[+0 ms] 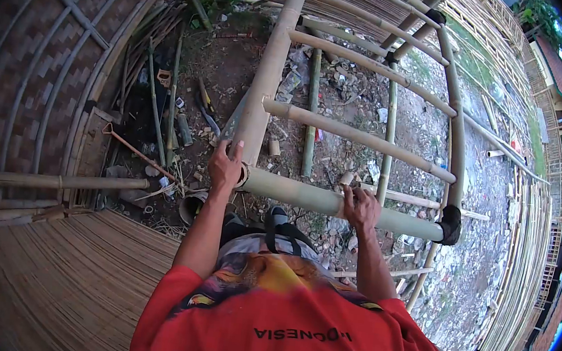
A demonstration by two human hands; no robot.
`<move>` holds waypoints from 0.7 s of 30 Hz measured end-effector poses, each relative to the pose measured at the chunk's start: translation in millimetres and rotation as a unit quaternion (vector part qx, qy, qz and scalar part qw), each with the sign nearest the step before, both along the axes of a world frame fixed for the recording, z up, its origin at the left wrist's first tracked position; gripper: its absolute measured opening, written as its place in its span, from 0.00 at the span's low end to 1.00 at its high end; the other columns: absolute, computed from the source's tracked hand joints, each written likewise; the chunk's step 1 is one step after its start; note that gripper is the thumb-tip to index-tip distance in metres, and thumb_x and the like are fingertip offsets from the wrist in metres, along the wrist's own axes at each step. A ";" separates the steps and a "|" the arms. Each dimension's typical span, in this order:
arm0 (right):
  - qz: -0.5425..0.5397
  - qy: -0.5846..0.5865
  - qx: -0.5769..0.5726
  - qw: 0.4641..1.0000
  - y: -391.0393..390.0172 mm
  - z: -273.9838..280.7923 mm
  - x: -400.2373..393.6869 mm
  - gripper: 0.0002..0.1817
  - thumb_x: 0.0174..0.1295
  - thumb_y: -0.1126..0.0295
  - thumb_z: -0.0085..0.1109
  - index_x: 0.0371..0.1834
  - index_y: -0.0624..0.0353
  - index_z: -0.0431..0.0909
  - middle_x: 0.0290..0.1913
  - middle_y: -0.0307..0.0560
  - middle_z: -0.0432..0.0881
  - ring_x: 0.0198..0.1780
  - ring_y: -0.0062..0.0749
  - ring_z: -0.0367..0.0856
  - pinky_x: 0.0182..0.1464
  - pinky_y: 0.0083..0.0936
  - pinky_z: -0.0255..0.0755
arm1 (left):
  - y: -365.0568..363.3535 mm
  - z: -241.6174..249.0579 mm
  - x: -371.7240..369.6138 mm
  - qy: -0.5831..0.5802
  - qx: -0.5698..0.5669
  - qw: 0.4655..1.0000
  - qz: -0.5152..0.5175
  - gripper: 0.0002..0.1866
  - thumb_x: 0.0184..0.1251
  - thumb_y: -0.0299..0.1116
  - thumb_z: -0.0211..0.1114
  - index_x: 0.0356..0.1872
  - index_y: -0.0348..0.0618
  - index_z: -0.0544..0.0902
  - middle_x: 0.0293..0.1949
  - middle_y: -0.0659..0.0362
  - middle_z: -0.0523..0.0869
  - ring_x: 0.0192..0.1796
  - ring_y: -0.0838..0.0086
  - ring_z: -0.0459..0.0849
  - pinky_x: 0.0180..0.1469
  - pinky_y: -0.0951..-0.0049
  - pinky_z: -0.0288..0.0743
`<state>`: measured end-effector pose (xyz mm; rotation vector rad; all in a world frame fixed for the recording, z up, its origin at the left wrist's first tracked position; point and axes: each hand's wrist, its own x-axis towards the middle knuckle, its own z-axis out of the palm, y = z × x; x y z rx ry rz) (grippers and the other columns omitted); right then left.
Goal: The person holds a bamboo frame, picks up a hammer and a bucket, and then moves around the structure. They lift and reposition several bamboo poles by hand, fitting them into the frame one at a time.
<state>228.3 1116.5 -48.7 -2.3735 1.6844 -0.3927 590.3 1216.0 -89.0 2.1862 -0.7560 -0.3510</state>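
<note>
A bamboo frame shaped like a ladder lies in front of me, with several thin rungs between two long poles. My left hand (227, 165) is closed at the near end of its left pole (272, 70), right at the corner joint. Beside that pole, a flat grey-green strip (232, 120) runs up from my fingers. My right hand (361, 208) curls over the thick green bamboo crosspiece (286, 188) that spans the near end. A short bamboo stub (346, 178) shows by its fingertips. Black binding (451, 225) wraps the crosspiece's right end.
Below the frame, the ground is littered with scraps and offcuts. A woven wall panel (37, 64) stands at the left, with a loose bamboo pole (65, 182) near it. Slatted bamboo (76, 270) covers the lower left. Long bundled strips (526, 273) lie along the right.
</note>
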 end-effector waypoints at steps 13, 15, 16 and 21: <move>-0.013 0.012 -0.011 1.000 -2.5 6.2 -9.5 0.26 0.70 0.46 0.54 0.27 0.58 0.85 0.31 0.51 0.85 0.37 0.50 0.85 0.43 0.42 0.75 | -0.5 23.1 -11.7 -0.014 0.037 0.999 0.011 0.25 0.71 0.55 0.61 0.50 0.41 0.84 0.44 0.42 0.88 0.49 0.46 0.86 0.52 0.55 0.77; -0.013 0.003 -0.015 1.000 -4.7 12.2 -5.8 0.26 0.70 0.46 0.54 0.28 0.58 0.85 0.31 0.52 0.85 0.36 0.50 0.85 0.43 0.43 0.75 | -1.2 17.3 -10.2 -0.001 0.023 1.000 0.012 0.26 0.69 0.57 0.61 0.49 0.42 0.84 0.44 0.42 0.88 0.48 0.43 0.86 0.51 0.51 0.77; -0.024 0.009 0.004 1.000 -5.5 14.7 -4.9 0.26 0.70 0.46 0.53 0.28 0.58 0.86 0.31 0.52 0.86 0.36 0.50 0.85 0.43 0.43 0.75 | -0.3 12.9 -10.7 0.001 0.026 1.000 0.010 0.26 0.69 0.57 0.61 0.49 0.42 0.84 0.44 0.42 0.88 0.48 0.43 0.86 0.51 0.51 0.77; -0.020 -0.009 -0.016 1.000 -3.9 13.2 -5.6 0.27 0.70 0.45 0.53 0.30 0.58 0.87 0.31 0.54 0.86 0.35 0.52 0.85 0.42 0.42 0.76 | -1.8 10.0 -7.0 -0.014 0.027 1.000 0.007 0.25 0.71 0.55 0.60 0.49 0.41 0.84 0.42 0.45 0.89 0.48 0.51 0.87 0.51 0.58 0.78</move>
